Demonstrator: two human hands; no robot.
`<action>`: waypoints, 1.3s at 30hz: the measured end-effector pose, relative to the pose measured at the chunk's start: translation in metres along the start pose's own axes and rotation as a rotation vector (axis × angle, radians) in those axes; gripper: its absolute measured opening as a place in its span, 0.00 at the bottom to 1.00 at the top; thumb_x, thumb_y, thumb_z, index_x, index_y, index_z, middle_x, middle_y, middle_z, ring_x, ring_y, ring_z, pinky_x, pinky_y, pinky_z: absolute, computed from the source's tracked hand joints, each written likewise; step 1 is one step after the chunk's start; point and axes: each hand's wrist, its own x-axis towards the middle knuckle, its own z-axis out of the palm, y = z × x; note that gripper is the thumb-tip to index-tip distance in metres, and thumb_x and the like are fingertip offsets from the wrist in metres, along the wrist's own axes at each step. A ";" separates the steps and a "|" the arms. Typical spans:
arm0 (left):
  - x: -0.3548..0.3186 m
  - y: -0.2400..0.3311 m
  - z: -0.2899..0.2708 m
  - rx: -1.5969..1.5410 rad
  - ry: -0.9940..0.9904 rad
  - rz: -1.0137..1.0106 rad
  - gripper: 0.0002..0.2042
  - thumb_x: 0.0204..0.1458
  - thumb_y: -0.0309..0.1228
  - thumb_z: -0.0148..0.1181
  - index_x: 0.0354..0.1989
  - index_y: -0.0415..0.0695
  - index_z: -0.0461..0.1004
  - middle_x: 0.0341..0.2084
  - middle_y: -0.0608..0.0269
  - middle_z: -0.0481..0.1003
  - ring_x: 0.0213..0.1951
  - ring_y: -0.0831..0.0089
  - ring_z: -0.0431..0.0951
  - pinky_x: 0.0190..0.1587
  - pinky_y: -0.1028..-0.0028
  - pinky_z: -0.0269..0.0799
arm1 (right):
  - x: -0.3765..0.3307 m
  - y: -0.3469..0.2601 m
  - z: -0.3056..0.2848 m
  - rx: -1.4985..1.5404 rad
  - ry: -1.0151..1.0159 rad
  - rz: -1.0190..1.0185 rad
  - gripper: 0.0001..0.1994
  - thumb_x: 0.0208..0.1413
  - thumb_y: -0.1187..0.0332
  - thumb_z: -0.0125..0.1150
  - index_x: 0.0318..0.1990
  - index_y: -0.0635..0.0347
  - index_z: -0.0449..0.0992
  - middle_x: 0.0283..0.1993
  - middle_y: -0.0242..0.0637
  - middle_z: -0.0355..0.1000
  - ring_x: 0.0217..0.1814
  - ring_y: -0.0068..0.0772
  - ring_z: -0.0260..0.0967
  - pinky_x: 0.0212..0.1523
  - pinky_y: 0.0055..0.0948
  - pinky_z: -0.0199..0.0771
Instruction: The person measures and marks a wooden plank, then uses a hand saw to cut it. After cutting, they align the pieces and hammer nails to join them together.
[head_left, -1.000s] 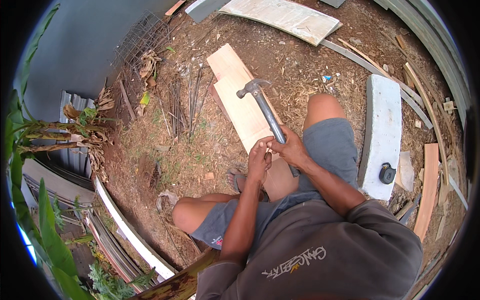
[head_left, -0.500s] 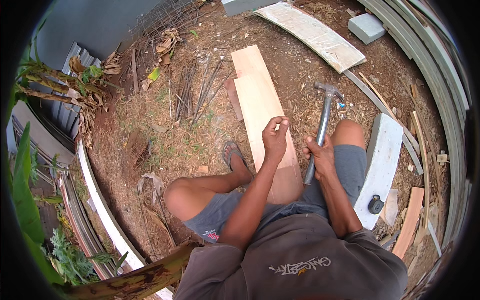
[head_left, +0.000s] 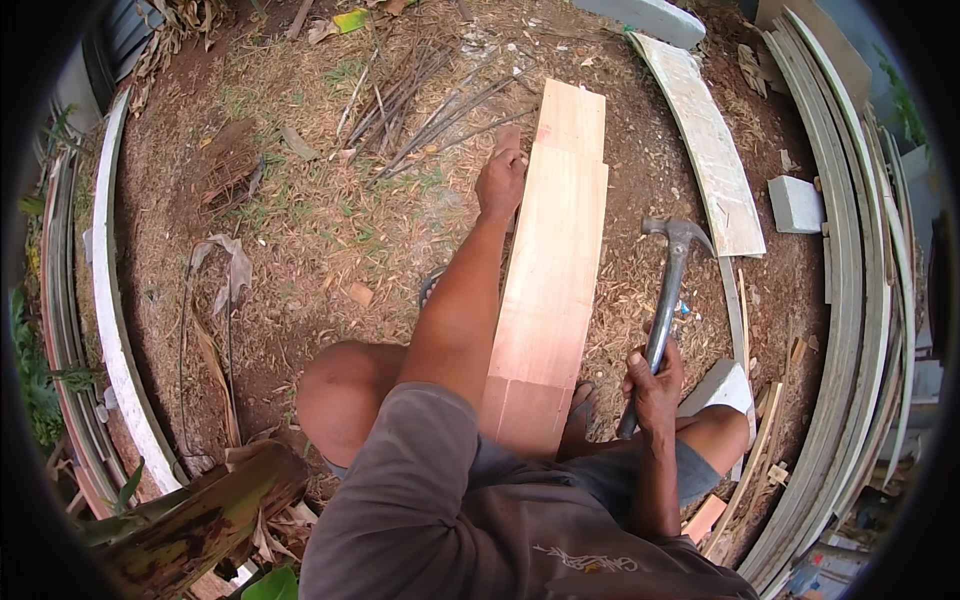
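Note:
A long pale wooden plank (head_left: 555, 240) lies lengthwise between my legs. Its near end is a redder section (head_left: 527, 412), and another pale board (head_left: 572, 118) shows past its far end. Beside the plank's left edge my left hand (head_left: 500, 185) reaches down, fingers curled over a reddish-brown wood piece (head_left: 508, 136). What those fingers hold, if anything, is hidden. My right hand (head_left: 655, 385) is wrapped round the handle of a claw hammer (head_left: 662, 320), held upright right of the plank, its metal head (head_left: 678, 232) raised and apart from the wood.
Thin sticks (head_left: 420, 105) lie on the dry ground at the far left. A whitish weathered board (head_left: 700, 140) and a pale block (head_left: 797, 205) lie at the far right. Long stacked boards (head_left: 850, 230) curve along the right side. A banana stem (head_left: 215, 505) is at the lower left.
My left hand has gone from a raised pinch above the plank down and forward to its left edge. My right hand still grips the hammer. The view has shifted with my head.

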 end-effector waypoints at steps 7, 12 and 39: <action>0.037 -0.046 0.063 -0.034 -0.074 0.056 0.09 0.62 0.36 0.60 0.44 0.50 0.83 0.46 0.58 0.81 0.46 0.55 0.82 0.47 0.60 0.76 | 0.117 0.007 0.043 -0.112 -0.116 0.108 0.24 0.60 0.70 0.70 0.62 0.64 0.70 0.31 0.28 0.70 0.24 0.18 0.67 0.23 0.22 0.69; 0.058 -0.060 0.090 -0.012 -0.064 0.100 0.07 0.62 0.34 0.59 0.44 0.49 0.82 0.46 0.60 0.81 0.45 0.56 0.82 0.48 0.61 0.76 | 0.181 0.008 0.062 -0.176 -0.161 0.092 0.27 0.59 0.68 0.71 0.64 0.64 0.70 0.31 0.28 0.70 0.25 0.18 0.68 0.24 0.23 0.70; 0.047 -0.073 0.105 -0.039 0.020 0.156 0.06 0.61 0.32 0.62 0.42 0.46 0.83 0.55 0.62 0.79 0.55 0.60 0.80 0.54 0.65 0.77 | 0.260 0.018 0.087 -0.711 -0.078 -0.637 0.28 0.67 0.59 0.61 0.73 0.50 0.65 0.45 0.50 0.79 0.39 0.48 0.79 0.38 0.44 0.79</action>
